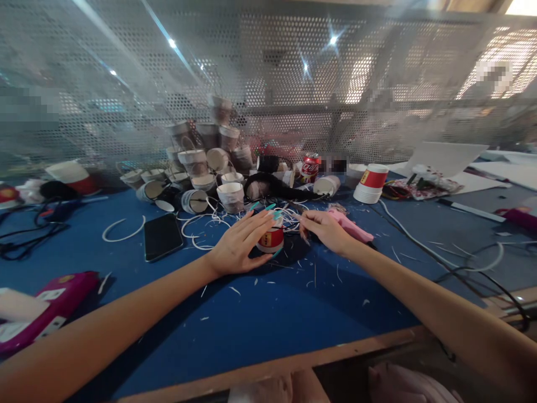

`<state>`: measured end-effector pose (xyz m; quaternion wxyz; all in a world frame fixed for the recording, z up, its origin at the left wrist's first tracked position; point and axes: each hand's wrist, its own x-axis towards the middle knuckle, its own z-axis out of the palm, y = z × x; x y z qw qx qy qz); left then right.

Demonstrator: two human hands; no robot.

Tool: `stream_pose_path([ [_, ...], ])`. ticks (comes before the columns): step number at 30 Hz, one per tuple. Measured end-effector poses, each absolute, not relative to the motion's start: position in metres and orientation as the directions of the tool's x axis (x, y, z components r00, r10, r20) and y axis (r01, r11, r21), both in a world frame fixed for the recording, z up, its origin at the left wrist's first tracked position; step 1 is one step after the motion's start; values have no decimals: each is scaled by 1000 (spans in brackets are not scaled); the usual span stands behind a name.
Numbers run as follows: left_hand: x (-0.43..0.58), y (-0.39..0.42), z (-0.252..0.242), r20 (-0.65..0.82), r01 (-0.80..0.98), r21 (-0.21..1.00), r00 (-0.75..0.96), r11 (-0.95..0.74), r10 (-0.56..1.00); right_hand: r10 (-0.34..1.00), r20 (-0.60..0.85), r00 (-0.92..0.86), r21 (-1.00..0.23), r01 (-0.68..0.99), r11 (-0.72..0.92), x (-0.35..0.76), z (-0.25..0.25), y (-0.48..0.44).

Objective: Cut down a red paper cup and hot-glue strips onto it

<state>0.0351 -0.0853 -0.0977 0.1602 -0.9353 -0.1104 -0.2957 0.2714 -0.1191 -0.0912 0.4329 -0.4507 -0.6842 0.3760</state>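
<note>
A small red and white paper cup (271, 239) stands on the blue table, with a gold mark on its red band. My left hand (242, 239) is wrapped around its left side, the long fingers over the top and the thumb low at the front. To the right of the cup, my right hand (321, 226) is closed in a pinch. Whatever lies between those fingertips is too small to make out. Loose white strips (289, 217) lie tangled behind the cup, close to both hands. A pink cloth-like thing (351, 225) sits just beyond my right wrist.
Many small handled paper cups (193, 162) are heaped at the back left. A dark phone (163, 237) lies left, a magenta device (62, 305) nearer. A red can (310, 167) and stacked red-white cups (371, 183) stand behind. White scraps litter the table (268, 324); a cable (413, 242) crosses right.
</note>
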Motion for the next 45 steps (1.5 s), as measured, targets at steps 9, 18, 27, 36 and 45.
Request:
stream_pose_path([
  [9,33,-86,-98,602,272,-202,792,-941,100,951,266,-158,-915,269,301,272,-91,-116],
  [18,33,-86,-99,618,281,-182,778,-942,112,945,296,-138,-894,308,325,267,-92,-114],
  [27,33,-87,-99,684,358,-230,721,-905,112,942,312,-125,-924,192,331,262,-100,-104],
  [36,35,-83,-102,665,306,-63,723,-950,189,937,330,-116,-927,150,345,263,-108,-93],
  [45,35,-78,-106,702,319,-91,693,-943,167,914,397,-83,-891,202,406,255,-103,-95],
])
